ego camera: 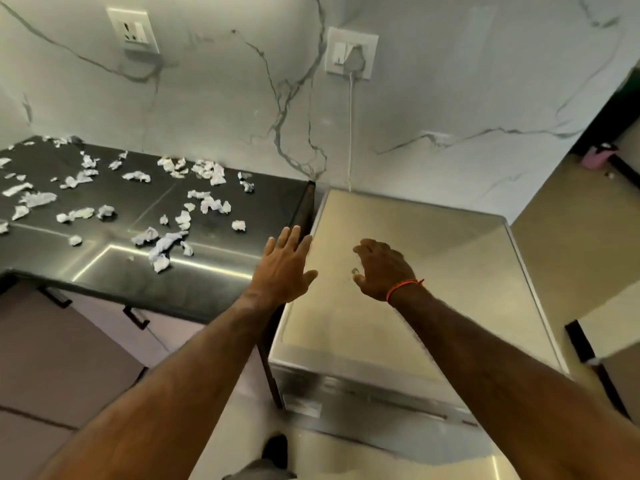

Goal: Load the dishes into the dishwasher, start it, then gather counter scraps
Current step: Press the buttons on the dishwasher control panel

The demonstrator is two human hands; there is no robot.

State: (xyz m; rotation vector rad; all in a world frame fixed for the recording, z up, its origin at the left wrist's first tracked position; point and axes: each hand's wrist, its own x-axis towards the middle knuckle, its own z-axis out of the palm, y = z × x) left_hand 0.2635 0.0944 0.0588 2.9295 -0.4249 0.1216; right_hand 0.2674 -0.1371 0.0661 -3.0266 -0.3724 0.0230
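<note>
The steel-topped dishwasher (422, 258) stands to the right of the dark counter (221, 292), with its door closed. Several crumpled white paper scraps (162, 242) lie scattered over the counter. My left hand (282, 266) hovers over the counter's right end with its fingers straight and holds nothing. My right hand (382, 268) hangs above the dishwasher's top with its fingers loosely curled and empty; an orange thread circles its wrist.
A marble wall carries a socket (133, 29) and a second socket with a plug (351, 53) whose white cable drops behind the dishwasher. Drawers with black handles (136, 317) sit under the counter. A pink object (597, 155) lies on the floor at far right.
</note>
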